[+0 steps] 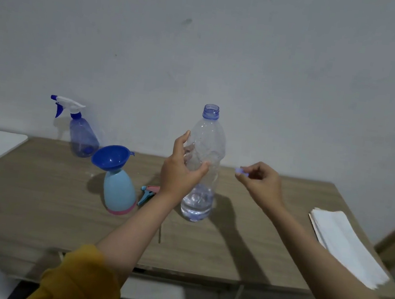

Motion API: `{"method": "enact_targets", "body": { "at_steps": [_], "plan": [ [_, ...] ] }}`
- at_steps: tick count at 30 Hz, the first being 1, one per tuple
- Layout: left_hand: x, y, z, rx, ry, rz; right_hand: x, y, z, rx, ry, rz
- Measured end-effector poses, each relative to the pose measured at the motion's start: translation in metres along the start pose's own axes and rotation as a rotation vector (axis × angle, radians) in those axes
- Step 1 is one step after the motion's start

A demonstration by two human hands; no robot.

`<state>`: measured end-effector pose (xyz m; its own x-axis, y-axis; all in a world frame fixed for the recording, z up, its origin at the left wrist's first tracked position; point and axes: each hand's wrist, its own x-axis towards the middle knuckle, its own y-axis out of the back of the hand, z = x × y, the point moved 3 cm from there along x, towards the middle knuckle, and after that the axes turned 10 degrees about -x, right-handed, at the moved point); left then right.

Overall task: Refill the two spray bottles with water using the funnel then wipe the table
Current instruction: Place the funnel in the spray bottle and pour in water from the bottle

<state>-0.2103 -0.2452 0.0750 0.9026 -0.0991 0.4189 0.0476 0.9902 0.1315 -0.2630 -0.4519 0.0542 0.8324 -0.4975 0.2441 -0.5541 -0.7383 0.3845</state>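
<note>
far left, near the back edge of the worktop (33, 203): translucent blue spray bottle (83, 138), white and blue trigger head screwed on, upright, little or nothing inside as far as can be told. just to its right and nearer the front: light blue spray bottle (119, 193) with a pink base band, head off, blue funnel (111, 158) seated in its neck and leaning a little left. its trigger head (148, 193), blue and pink, lies flat on the worktop just beside it.

centre: clear water bottle (202, 172), upright, uncapped, a shallow pool of water at the bottom. left hand (179, 172) curls round its middle, thumb on the near side, fingers (186, 153) behind, loosely spread; whether the grip bears on the plastic, cannot tell. right hand (261, 181) is well clear of the bottle, fingers pinching a small pale blue cap (239, 171).

right edge: folded white cloth or paper (344, 246), overhanging a little.

handling, as judged: water bottle thin-walled, crumpled, nearly empty, so light and easily squeezed or tipped; best taken at the waist, gently. funnel sits loose, likely to topple if knocked. opaque bottle hides its level.

no brand, label or writing readable on anything.
</note>
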Motion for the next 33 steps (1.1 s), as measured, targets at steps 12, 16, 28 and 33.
{"method": "enact_targets", "body": {
  "at_steps": [12, 16, 28, 33],
  "plan": [
    [0.000, -0.002, -0.004, -0.022, -0.010, 0.012, -0.078, -0.038, 0.133, -0.469, -0.126, -0.019],
    [0.000, -0.002, -0.004, -0.019, -0.008, -0.009, -0.069, -0.038, 0.087, -0.241, 0.004, 0.060],
    [0.010, 0.047, 0.019, 0.249, -0.034, -0.201, 0.001, -0.065, -0.064, 0.072, 0.498, -0.071],
    [0.017, 0.111, 0.007, 0.537, -0.073, -0.149, 0.012, -0.087, -0.087, -0.069, 0.678, 0.053]
  ]
}}
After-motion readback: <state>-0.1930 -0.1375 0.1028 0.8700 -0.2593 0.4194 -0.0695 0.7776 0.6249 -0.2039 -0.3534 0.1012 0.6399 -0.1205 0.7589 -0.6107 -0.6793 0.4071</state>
